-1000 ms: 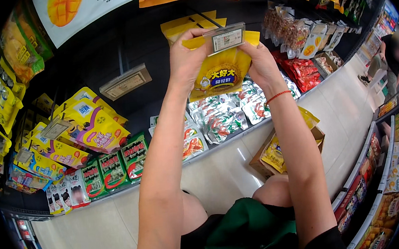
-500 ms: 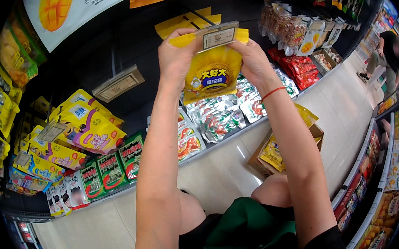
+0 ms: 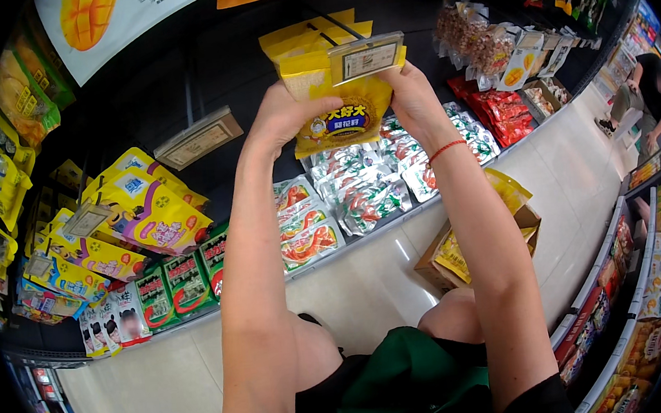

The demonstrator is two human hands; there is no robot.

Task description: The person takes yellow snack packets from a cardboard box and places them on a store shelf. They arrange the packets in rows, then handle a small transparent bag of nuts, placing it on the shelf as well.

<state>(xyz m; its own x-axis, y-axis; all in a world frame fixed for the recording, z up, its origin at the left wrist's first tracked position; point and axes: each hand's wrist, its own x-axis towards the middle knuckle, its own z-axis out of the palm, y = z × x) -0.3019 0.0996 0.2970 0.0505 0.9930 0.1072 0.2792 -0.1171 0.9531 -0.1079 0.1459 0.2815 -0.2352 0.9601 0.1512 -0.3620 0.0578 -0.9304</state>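
Up against the dark display wall, both hands are raised to a peg that carries a row of yellow snack bags (image 3: 308, 39) behind a framed price tag (image 3: 369, 57). The left hand (image 3: 285, 120) is curled closed on the left edge of the front yellow snack bag (image 3: 342, 111), thumb across its face, and the right hand (image 3: 414, 97) pinches the bag's right edge near the top. The bag hangs upright just below the tag, its top edge level with the peg; whether its hole is already threaded onto the peg cannot be told, since the tag covers that spot. Judging by this, the hanging of this bag looks nearly finished but not let go of. Below the right forearm, an open cardboard box (image 3: 532, 224) on the pale floor holds more of the same yellow bags (image 3: 453, 255), so a good share of the stock appears to be left to hang. Green and white packets (image 3: 365, 195) fill the shelf underneath.
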